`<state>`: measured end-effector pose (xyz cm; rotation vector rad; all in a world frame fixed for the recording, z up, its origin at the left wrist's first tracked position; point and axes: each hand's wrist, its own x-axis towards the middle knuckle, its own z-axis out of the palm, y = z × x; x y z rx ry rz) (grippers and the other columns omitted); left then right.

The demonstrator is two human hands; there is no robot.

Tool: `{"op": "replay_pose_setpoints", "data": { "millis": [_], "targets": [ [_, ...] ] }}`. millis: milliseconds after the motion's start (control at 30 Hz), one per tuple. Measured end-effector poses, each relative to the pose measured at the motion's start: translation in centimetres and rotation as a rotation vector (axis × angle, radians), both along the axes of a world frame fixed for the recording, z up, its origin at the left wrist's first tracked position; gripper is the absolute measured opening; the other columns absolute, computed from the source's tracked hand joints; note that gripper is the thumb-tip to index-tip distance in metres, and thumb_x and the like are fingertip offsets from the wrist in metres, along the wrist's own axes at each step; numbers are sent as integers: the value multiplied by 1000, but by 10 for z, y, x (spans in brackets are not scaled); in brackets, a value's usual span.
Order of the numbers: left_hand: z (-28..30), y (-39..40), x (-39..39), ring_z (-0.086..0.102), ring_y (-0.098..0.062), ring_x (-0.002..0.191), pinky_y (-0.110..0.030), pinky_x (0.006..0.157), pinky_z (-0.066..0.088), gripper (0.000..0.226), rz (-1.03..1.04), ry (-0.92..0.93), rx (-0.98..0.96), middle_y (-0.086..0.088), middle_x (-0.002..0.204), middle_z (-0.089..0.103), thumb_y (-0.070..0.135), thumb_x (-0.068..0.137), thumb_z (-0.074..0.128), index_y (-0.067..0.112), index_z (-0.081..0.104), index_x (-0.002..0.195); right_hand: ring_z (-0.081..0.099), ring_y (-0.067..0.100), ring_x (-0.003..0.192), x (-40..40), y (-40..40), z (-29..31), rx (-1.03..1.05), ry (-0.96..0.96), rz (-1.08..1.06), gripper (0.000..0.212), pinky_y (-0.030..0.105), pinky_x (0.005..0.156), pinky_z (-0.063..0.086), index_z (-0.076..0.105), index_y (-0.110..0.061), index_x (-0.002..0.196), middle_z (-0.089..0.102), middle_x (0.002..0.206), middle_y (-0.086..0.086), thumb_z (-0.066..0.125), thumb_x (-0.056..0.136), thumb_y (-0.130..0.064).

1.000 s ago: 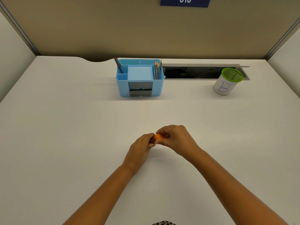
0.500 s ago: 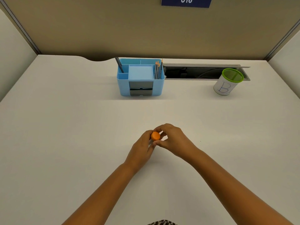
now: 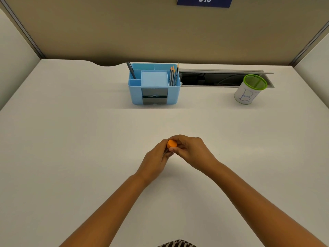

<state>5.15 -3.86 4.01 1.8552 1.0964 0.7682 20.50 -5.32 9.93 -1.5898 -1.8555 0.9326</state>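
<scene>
A small round orange object [image 3: 171,143] is held between both hands over the middle of the white desk [image 3: 71,139]. My right hand [image 3: 190,150] pinches it from the right with fingers above and thumb below. My left hand [image 3: 156,157] curls against it from the left, and its fingertips are hidden behind the object. Whatever lies under the orange part is covered by my fingers.
A light blue desk organiser [image 3: 154,83] with pencils and a pen stands at the back centre. A white cup with a green rim and a blue letter B [image 3: 249,91] leans at the back right, beside an open cable slot [image 3: 213,79]. Partition walls enclose the desk.
The orange object turned between my fingers and now shows a round flat face. Both hands stayed at the same spot on the desk.
</scene>
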Motion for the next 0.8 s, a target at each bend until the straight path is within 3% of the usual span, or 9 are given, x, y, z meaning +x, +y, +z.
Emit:
{"op": "replay_pose_setpoints", "data": {
  "millis": [100,200,267,333,433,533,600,667,800],
  "targets": [
    [0,0,0,53,14,93,1,74,39,19,4,20,9,25,98,56,26,92,45,38,44,106,66,7,88,0,0,1,-6,30,-41,27,0,74,45,63,-18,107,72,99,-1,67,81,-26],
    [0,-1,2,55,8,86,-4,70,43,12,40,22,20,18,95,59,32,92,44,38,45,102,64,10,88,-4,-1,1,17,-46,-58,26,13,77,49,60,-20,106,70,100,-1,64,83,-32],
    [2,-3,6,56,4,80,-8,62,46,8,46,21,13,18,85,59,35,90,45,42,44,95,59,11,80,-8,-2,1,60,-144,-52,19,19,68,48,53,-23,99,63,93,-3,54,87,-39],
    [7,-8,14,56,3,74,-10,57,46,13,46,-12,-9,19,78,57,35,88,46,47,40,86,52,11,66,-10,-1,3,90,-242,-39,19,18,54,37,41,-24,89,53,77,-5,41,91,-44],
    [13,-12,30,60,3,83,-10,65,49,13,73,-131,-58,21,83,58,31,87,48,42,45,94,51,14,54,-14,5,8,107,-336,-64,31,21,47,32,34,-23,82,48,59,-7,33,91,-52],
    [18,-10,40,60,-9,66,-15,60,48,13,249,-251,-167,14,64,57,28,80,53,37,51,70,51,16,50,-20,8,10,171,-343,-146,32,24,46,34,34,-22,76,50,55,-4,38,89,-51],
    [22,-8,42,53,-18,61,-35,60,46,18,334,-294,-243,0,56,53,32,72,48,25,49,56,48,16,47,-24,7,9,219,-329,-160,28,25,46,35,34,-22,74,47,52,-5,41,89,-44],
    [26,-8,42,49,-24,60,-41,60,44,19,341,-284,-241,-8,55,50,30,70,46,21,47,53,47,15,46,-24,6,9,248,-314,-155,25,26,47,38,34,-22,73,47,52,-4,41,89,-40],
    [30,-10,38,45,-22,61,-40,60,40,20,312,-314,-274,5,50,46,26,67,48,30,49,48,39,12,42,-22,4,10,274,-272,-83,22,23,44,29,30,-25,71,39,47,-6,37,83,-42]
  ]
}}
